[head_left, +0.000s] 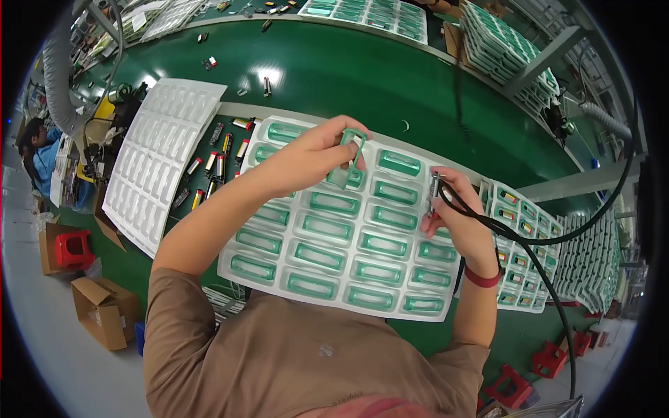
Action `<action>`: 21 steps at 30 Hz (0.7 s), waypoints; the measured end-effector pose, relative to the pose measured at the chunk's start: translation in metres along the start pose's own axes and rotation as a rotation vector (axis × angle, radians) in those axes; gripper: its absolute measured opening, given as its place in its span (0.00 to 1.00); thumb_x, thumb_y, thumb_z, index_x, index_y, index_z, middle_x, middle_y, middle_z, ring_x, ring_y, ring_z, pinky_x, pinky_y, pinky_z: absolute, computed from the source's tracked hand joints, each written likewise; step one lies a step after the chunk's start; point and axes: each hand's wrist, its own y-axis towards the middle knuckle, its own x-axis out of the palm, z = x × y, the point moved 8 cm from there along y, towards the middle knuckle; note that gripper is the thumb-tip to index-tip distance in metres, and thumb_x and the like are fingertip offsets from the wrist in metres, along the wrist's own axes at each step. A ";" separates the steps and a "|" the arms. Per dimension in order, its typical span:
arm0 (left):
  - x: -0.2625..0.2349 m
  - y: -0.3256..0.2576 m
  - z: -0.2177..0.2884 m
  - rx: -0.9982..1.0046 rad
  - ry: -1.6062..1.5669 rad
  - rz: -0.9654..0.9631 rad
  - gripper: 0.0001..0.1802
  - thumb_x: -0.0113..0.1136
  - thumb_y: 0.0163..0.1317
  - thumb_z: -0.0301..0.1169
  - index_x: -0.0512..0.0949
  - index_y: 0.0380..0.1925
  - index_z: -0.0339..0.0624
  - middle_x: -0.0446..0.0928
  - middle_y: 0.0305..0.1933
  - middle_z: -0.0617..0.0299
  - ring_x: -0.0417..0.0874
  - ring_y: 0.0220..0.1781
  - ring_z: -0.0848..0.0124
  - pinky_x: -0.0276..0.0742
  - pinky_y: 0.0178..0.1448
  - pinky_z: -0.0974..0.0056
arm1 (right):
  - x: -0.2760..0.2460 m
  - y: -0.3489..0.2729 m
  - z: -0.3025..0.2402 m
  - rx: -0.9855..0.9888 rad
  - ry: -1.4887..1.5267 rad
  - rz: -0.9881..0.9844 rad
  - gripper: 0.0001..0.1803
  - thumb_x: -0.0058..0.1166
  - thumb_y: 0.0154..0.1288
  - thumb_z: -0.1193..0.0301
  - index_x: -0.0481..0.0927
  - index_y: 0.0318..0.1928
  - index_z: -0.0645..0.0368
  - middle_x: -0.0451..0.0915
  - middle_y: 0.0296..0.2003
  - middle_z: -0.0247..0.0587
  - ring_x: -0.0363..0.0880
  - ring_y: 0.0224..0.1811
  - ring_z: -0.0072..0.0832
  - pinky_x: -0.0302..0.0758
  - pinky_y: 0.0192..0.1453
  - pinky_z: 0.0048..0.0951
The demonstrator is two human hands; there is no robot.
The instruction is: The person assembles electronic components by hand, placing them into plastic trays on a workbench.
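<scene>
My left hand (324, 155) pinches a green see-through rectangular frame (339, 177), held tilted above a white moulded tray (224, 268). Rows of similar green frames lie in the tray's pockets. Over the tray's right part, my right hand (456, 209) is closed on a narrow, grey metallic part (434, 188), partly covered by the fingers. Black cables (512, 235) pass across this hand, and whether they join the part cannot be made out. Left of the tray lie several small cylindrical parts (221, 167) with red, yellow and black ends.
A white tray (157, 150) leans at the left. To the right sit a filled tray (526, 230) and stacked trays (589, 258). Beyond runs a green belt (313, 70) with scattered small parts. A co-worker in blue (47, 157) is at far left. Cardboard boxes (104, 313) stand below.
</scene>
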 end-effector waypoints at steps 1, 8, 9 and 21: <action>-0.002 -0.003 -0.001 -0.002 -0.006 0.010 0.17 0.45 0.78 0.31 0.72 0.63 0.46 0.76 0.46 0.64 0.78 0.50 0.76 0.72 0.56 0.66 | 0.004 0.005 0.002 0.005 -0.004 -0.010 0.24 0.52 0.72 0.81 0.69 0.67 0.60 0.76 0.50 0.43 0.84 0.30 0.28 0.79 0.28 0.23; -0.004 -0.023 -0.002 -0.177 0.102 0.065 0.18 0.48 0.75 0.30 0.64 0.63 0.50 0.69 0.45 0.66 0.73 0.29 0.78 0.67 0.29 0.71 | 0.068 0.010 0.043 0.286 0.617 -0.259 0.17 0.56 0.74 0.74 0.79 0.61 0.58 0.83 0.45 0.35 0.76 0.35 0.21 0.70 0.34 0.19; -0.004 -0.023 -0.005 -0.182 0.100 0.071 0.18 0.48 0.75 0.30 0.64 0.63 0.50 0.69 0.45 0.66 0.73 0.29 0.78 0.67 0.29 0.71 | 0.068 0.012 0.028 0.166 0.528 -0.211 0.16 0.58 0.72 0.77 0.80 0.59 0.58 0.83 0.47 0.35 0.77 0.38 0.20 0.72 0.37 0.19; 0.011 -0.022 -0.026 -0.018 -0.705 0.049 0.25 0.43 0.70 0.25 0.68 0.66 0.28 0.75 0.61 0.48 0.81 0.52 0.65 0.78 0.63 0.59 | 0.047 0.029 -0.022 -0.269 -0.013 -0.010 0.11 0.64 0.67 0.83 0.83 0.49 0.69 0.86 0.41 0.38 0.83 0.39 0.19 0.80 0.47 0.20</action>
